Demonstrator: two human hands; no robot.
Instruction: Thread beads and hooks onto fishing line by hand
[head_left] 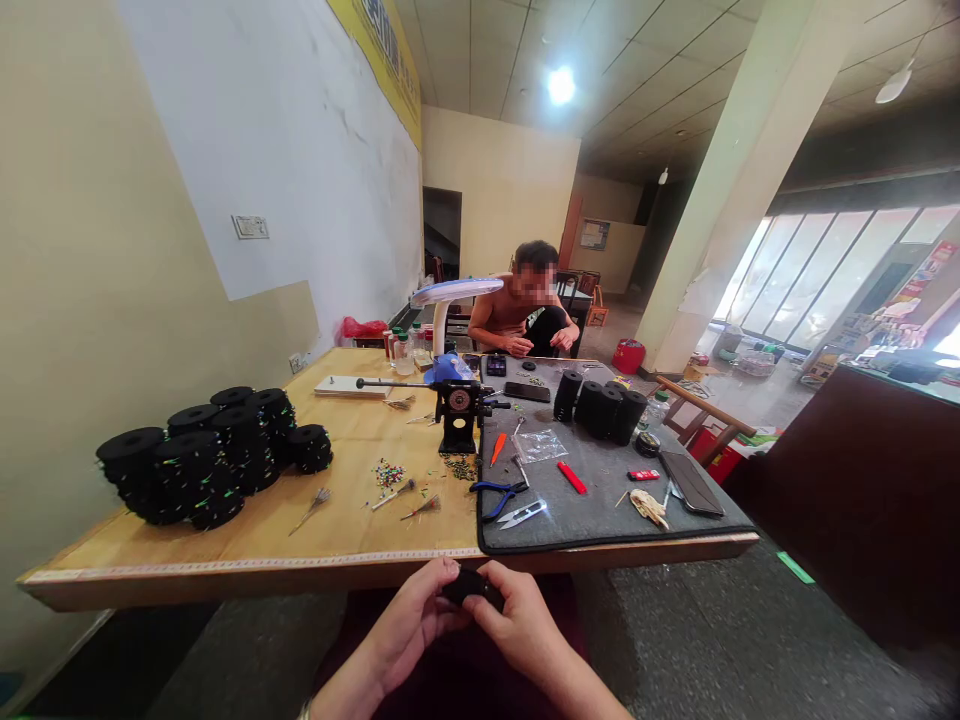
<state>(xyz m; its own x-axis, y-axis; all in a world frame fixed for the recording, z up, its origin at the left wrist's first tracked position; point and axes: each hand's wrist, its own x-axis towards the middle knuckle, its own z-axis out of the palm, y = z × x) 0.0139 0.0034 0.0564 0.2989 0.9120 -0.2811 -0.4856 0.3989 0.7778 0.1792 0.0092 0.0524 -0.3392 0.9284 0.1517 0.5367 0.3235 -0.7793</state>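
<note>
Below the table's front edge, my left hand (pixel 409 620) and my right hand (pixel 517 620) meet on a small black object (pixel 469 587), probably a spool. Both hands grip it, fingers curled around its sides, over my lap. Most of the object is hidden by my fingers. On the wooden table (pixel 225 560) ahead, a stack of black spools (pixel 206 450) lies at the left. More black spools (pixel 604 405) stand on the grey mat (pixel 600 510). A black winding device (pixel 457 410) stands in the middle of the table.
On the mat lie blue pliers (pixel 499 492), snips (pixel 523 514), a red tool (pixel 571 477), an orange tool (pixel 498 447), a plastic bag (pixel 541 444) and a phone (pixel 690 482). Loose beads (pixel 388 472) and wire pieces lie on the wood. A person (pixel 525 315) sits across, beside a desk lamp (pixel 454 295).
</note>
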